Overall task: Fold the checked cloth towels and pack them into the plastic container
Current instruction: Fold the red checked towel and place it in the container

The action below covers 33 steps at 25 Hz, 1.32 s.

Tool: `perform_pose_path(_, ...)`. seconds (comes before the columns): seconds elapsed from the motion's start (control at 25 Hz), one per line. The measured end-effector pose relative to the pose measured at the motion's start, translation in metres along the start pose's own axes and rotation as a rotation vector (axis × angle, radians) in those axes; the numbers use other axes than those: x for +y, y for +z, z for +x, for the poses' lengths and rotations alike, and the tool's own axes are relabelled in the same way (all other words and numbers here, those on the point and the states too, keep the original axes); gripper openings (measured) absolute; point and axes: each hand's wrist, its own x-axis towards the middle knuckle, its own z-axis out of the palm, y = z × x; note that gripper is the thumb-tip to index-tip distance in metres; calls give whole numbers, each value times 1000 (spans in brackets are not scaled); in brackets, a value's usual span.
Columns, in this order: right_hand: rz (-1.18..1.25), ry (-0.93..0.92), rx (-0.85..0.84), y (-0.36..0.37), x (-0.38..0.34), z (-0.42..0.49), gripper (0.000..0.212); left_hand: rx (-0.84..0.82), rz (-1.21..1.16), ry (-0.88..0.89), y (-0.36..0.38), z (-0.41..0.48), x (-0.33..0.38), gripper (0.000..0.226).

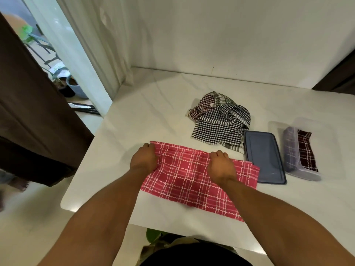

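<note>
Two grips work one towel in the head view, both bare hands reaching out over a white tabletop (153, 112). The left grip (144, 157) sits at the far left corner of the red towel (182, 179), its fingers curled down over the cloth edge and holding it. The right grip (221, 166) sits further along the same far edge, knuckles up, fingers likewise curled onto the cloth and pinching it. The red towel lies flat and doubled over near the front of the tabletop, its white check lines running askew to the table edge. A narrow strip of a lower layer shows beyond the far edge and at the right end.

Beyond the towel, towards the wall (230, 35), lies a crumpled pile (219, 123) of checked cloths, mostly black and white with a red and white one at its far left. Just right of the pile, touching its near corner, a blue-grey lid (264, 156) lies flat; the red towel's right end reaches up to it. Right of the lid, a little apart, stands the container (290, 148), clear plastic and uncovered, with a dark maroon checked towel (307, 150) folded inside it.

To the left hang a brown curtain (28, 112) and a white curtain (86, 54), with a plant pot (75, 87) on the floor between them
</note>
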Motion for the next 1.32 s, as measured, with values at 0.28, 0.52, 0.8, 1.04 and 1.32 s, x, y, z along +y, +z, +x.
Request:
perform_pose_path(0.28, -125, 96, -157, -9, 57, 22, 47, -171, 235, 272, 10, 41, 19, 40)
perform_pose_path(0.52, -164, 118, -184, -11, 74, 30, 29, -170, 410, 260, 3, 59, 32, 24)
perform_pose_path(0.8, -338, 34, -260, -19, 98, 31, 30, -255, 389, 202, -2, 64, 26, 20)
perform_pose_path(1.04, -413, -3, -298, -22, 100, 23, 32, -278, 504, 198, 0, 61, 25, 23)
perform_pose_path(1.32, -260, -3, -280, -35, 106, 8, 12, -277, 476, 231, -17, 53, 24, 19)
